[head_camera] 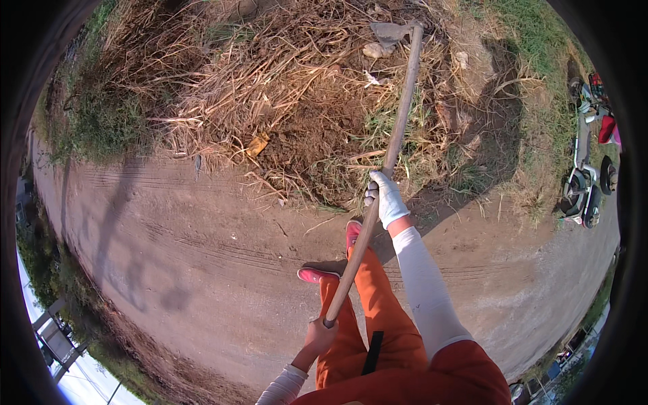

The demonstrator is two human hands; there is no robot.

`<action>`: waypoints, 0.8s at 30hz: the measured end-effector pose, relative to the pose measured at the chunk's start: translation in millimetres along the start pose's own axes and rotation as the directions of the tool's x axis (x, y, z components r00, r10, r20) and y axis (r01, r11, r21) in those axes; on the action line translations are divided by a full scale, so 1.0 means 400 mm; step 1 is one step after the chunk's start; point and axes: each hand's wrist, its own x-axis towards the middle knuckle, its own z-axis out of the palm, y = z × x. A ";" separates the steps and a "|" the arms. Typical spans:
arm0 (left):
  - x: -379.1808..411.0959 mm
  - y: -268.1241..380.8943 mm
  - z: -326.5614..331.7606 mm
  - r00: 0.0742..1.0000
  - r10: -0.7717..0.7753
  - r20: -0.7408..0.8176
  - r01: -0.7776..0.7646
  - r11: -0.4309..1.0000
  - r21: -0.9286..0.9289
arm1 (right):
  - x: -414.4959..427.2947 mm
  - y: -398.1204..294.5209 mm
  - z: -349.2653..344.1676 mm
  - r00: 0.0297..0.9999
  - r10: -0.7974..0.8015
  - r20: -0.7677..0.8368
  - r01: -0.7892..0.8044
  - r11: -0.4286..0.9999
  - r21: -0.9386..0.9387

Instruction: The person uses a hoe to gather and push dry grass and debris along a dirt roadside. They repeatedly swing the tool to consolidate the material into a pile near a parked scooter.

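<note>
A hoe with a long wooden handle (402,114) reaches from my waist up and away over a heap of dry stalks. Its metal blade (390,34) is at the top of the view, beside a pale stone (377,50). My left hand (322,335), without a glove, is closed around the butt end of the handle. Farther up the shaft, my right hand (386,196) grips it in a whitish glove. Whether the blade touches the stalks, I cannot tell. Dark soil with cut grass (314,147) lies between the blade and my feet.
A crumpled yellow wrapper (258,145) lies at the heap's near edge. Green weeds (109,119) grow at the left. A motorbike (582,177) stands at the far right, beside the grass. Under my red shoes (318,275) is a dirt road (202,263) with tyre tracks.
</note>
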 end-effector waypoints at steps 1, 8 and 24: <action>-0.010 0.027 -0.014 1.000 -0.013 0.015 0.013 1.000 -0.020 | 0.018 0.001 0.001 1.000 -0.010 -0.014 0.010 1.000 -0.021; -0.189 -0.235 -0.059 0.944 -0.278 0.178 0.284 0.959 -0.006 | -0.129 0.331 -0.062 0.954 0.201 -0.221 -0.218 0.974 -0.054; -0.203 0.068 -0.186 0.988 0.041 -0.146 0.032 0.883 0.467 | -0.193 0.004 -0.100 0.993 0.116 -0.034 -0.091 0.899 0.428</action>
